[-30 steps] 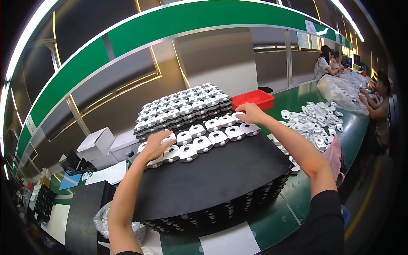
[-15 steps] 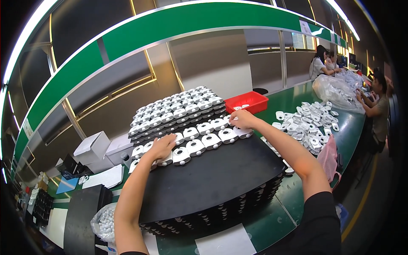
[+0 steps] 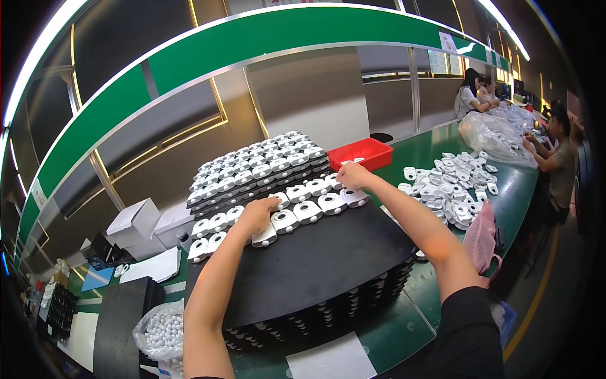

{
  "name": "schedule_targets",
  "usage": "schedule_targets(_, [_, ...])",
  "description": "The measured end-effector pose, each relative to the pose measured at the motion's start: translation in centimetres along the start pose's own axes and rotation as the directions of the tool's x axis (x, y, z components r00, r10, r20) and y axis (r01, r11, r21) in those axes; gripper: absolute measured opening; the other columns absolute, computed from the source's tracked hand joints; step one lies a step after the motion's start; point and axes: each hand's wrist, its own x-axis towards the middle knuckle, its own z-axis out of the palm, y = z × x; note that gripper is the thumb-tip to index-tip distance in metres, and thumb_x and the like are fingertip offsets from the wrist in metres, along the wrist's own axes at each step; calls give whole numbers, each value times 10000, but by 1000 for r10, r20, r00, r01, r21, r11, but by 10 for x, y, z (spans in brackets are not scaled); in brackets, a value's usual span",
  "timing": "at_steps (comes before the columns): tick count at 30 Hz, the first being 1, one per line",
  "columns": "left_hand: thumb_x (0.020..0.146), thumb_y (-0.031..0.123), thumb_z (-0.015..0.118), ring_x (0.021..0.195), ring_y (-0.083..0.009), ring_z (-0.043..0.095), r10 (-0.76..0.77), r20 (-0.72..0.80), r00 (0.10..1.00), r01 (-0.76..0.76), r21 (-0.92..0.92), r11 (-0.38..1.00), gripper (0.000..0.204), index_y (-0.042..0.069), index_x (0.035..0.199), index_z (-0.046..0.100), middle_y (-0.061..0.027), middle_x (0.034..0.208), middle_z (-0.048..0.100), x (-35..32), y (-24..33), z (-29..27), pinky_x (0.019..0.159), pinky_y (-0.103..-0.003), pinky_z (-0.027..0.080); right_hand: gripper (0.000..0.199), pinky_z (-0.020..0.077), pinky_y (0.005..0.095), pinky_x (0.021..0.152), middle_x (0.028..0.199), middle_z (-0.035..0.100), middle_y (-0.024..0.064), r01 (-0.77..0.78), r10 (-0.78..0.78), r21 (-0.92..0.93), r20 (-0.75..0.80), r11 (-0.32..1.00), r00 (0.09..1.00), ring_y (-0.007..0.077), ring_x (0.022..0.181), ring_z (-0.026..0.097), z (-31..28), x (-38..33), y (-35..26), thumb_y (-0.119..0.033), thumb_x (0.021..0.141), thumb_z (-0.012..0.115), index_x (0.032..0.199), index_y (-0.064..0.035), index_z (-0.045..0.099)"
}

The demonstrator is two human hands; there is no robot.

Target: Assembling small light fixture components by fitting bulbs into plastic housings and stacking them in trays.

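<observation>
Two rows of white plastic housings (image 3: 308,212), each with a round hole and a small white ball at its front edge, lie across the black stacked boards (image 3: 315,265). My left hand (image 3: 255,216) rests over the middle of these rows, its fingers stretched out and touching the housings; its thumb is hidden. At the right end of the rows, my right hand (image 3: 355,177) has its fingers bent down and closed on a housing in the back row. Its fingertips are partly hidden.
Behind stands a stack of boards full of housings (image 3: 259,161). A red bin (image 3: 360,155) and a heap of loose housings (image 3: 448,189) are to the right. A bag of white balls (image 3: 163,331) and white boxes (image 3: 134,224) are to the left. Other people sit farther right.
My left hand has shifted a little right along the rows, uncovering housings at the left. My right hand stays at the right end. The whole view has shifted slightly.
</observation>
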Motion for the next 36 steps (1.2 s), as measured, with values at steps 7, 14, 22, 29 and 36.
schedule_targets(7, [868,70,416,1062,-317,511,51,-40,998,-52,-20,998,306,105,1140,552,-139,1156,544,-7,-11,-1,897,-340,399,217,479,334,745,868,642,155,77,-77,42,-16,996,997,241,807,620,0,-6,1,-115,768,527,918,-24,654])
schedule_targets(14, [854,269,520,1166,-275,439,84,29,996,-78,-180,981,392,60,1185,509,-154,1239,484,-41,-12,-40,982,-329,329,227,458,363,790,911,630,177,297,-293,31,-93,954,951,291,878,601,-12,-32,-16,-168,768,565,937,-36,641])
schedule_targets(22, [815,300,589,1104,-272,490,119,125,985,-96,-178,979,472,41,1197,492,-146,1205,510,-87,-6,-33,933,-334,371,314,377,367,920,1114,544,183,625,-627,50,73,779,775,304,1066,485,12,-70,-61,-128,818,521,1118,-43,556])
schedule_targets(29, [871,199,505,1175,-271,429,208,82,975,-203,-67,977,385,29,1215,472,-150,1254,468,-88,-13,-26,993,-318,317,289,386,379,900,1061,556,176,539,-542,77,226,838,810,314,1013,502,18,-83,-78,-153,828,511,1086,-38,568])
schedule_targets(36, [884,181,477,1235,-263,356,225,72,972,-224,-27,974,411,60,1271,411,-144,1328,384,-95,-6,-26,1027,-321,268,284,395,334,891,1107,557,111,676,-663,133,-132,725,737,243,1042,509,-17,-100,-87,-148,844,543,1112,-52,545])
